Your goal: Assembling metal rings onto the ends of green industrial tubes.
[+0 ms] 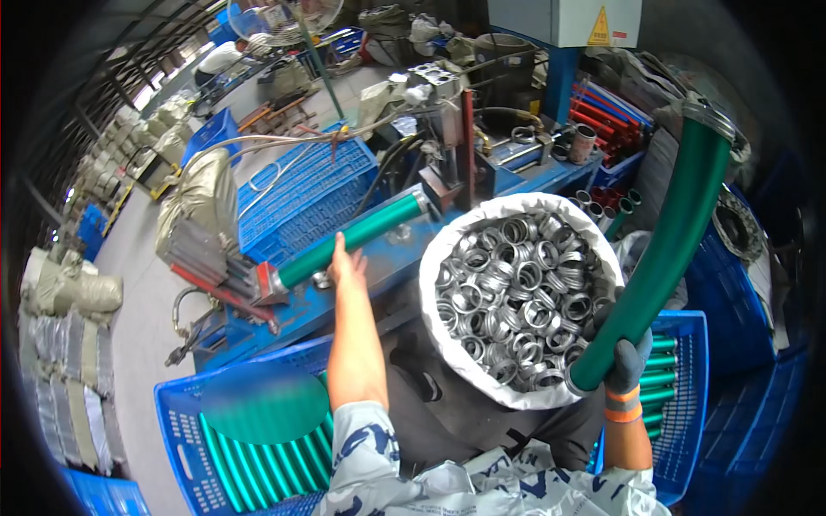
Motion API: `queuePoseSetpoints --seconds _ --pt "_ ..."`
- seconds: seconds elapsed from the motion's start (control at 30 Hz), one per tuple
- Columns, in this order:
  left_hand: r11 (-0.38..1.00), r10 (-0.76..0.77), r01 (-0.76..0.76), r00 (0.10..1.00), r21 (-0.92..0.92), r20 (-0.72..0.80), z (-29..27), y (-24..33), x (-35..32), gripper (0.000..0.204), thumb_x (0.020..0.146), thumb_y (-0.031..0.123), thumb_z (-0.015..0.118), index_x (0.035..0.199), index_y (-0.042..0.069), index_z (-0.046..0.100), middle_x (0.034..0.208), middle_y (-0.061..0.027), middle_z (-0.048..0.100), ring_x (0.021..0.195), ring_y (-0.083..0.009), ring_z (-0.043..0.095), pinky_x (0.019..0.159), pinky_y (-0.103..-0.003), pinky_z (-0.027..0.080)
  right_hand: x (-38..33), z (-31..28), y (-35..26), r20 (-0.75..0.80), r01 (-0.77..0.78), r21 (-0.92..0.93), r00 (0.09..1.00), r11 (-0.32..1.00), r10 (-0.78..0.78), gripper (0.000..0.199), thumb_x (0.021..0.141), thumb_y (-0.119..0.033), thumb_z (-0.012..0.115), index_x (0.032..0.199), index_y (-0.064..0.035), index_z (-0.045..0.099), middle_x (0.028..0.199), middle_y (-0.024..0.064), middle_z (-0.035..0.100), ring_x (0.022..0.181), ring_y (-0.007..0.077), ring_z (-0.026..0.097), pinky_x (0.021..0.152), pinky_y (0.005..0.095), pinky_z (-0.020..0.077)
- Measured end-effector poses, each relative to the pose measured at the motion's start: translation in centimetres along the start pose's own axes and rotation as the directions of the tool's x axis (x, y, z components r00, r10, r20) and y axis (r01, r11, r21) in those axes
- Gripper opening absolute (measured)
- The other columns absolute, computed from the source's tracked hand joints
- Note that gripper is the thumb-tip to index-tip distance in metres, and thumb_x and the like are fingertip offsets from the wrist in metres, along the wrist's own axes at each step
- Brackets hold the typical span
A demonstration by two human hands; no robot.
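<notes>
1. While our bare left hand (347,265) rests fingers-closed on a green tube (353,237) lying in the blue machine (361,284), we cannot tell how firmly it grips.
2. Our gloved right hand (621,357) is wrapped around a second green tube (667,249), raised beside the white sack of metal rings (512,292).

Yellow triangular warning sign (600,30) on a grey box (564,21), far, upper middle-right. White sack (447,258), mouth rolled open, round, centre of the scene, full of metal rings. Grey-beige filled sacks (64,292) stacked along the far left edge, more in a row further back. Bulging beige sack (206,193) left of centre, leaning by a blue crate.
</notes>
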State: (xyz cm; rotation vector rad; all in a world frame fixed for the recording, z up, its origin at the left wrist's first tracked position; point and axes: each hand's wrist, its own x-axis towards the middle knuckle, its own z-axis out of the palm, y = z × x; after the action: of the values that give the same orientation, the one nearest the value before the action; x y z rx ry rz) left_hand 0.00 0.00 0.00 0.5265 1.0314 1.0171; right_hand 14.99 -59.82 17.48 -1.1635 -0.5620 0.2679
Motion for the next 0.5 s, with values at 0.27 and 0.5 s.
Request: queuePoseSetpoints --seconds 0.27,0.5 --pt "0.997 0.055 -0.064 0.986 0.052 0.156 -5.8 -2.5 -7.6 0.066 0.114 0.037 0.076 0.164 0.003 0.049 0.156 -0.0277 0.067 0.139 -0.0436 0.073 0.113 -0.058 0.061 -5.6 -5.0 0.2 -0.153 -0.07 0.022 0.986 0.997 0.073 0.082 0.086 -0.039 0.094 0.149 0.001 0.061 0.123 0.0126 0.076 0.098 0.0217 0.076 0.087 0.0354 0.063" --pt "0.934 0.256 -0.274 0.961 0.23 0.105 -19.3 -10.8 -17.3 0.038 0.11 0.028 0.081 0.14 0.007 0.068 0.115 -0.0116 0.082 0.098 -0.0258 0.082 0.082 -0.039 0.065 -13.4 -15.0 -4.1 -0.5 -0.204 -0.242 0.864 0.948 0.058 0.049 0.101 -0.009 0.078 0.147 0.0006 0.065 0.118 0.0077 0.076 0.099 0.019 0.076 0.086 0.0353 0.0619"
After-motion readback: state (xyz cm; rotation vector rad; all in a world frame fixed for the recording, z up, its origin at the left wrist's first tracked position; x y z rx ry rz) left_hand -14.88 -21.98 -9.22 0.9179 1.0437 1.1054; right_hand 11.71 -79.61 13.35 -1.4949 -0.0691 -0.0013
